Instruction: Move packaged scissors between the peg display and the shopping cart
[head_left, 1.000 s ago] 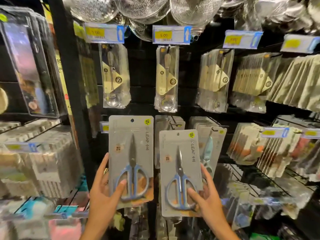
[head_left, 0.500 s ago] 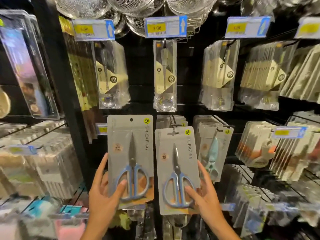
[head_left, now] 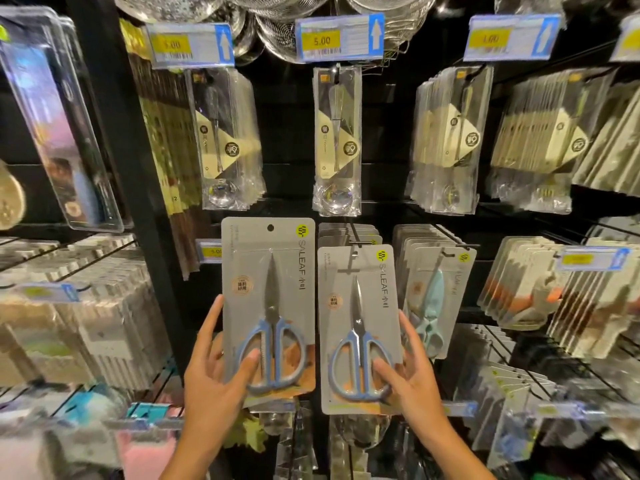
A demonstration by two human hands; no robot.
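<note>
Grey card backs both packs of blue-handled scissors, one in each hand and both held up in front of the peg display. The left pack (head_left: 268,306) is gripped low down by the left hand (head_left: 214,379), thumb pressed on the front over the handle loops and fingers curled round the card's left edge; its hang hole at the top is free, on no peg. The right pack (head_left: 358,327) is pinched the same way by the right hand (head_left: 408,379), thumb across the lower front and fingers behind the right edge. Its top sits right at the tip of a peg (head_left: 353,237) that carries a row of like grey cards behind it, and the hook end shows in front of the card's slot, so I judge this pack to be just going onto or coming off that peg; which of the two cannot be told from here. No shopping cart is in view, so neither pack is in it. By that reckoning the task is midway at best: one pack at the peg, one clear of any hook, both yet to be settled. Just beside the right pack hangs a row with pale green scissors (head_left: 431,306). Above hang bagged spoons (head_left: 336,140) under a yellow price tag (head_left: 339,38), with wire strainers at the very top.
</note>
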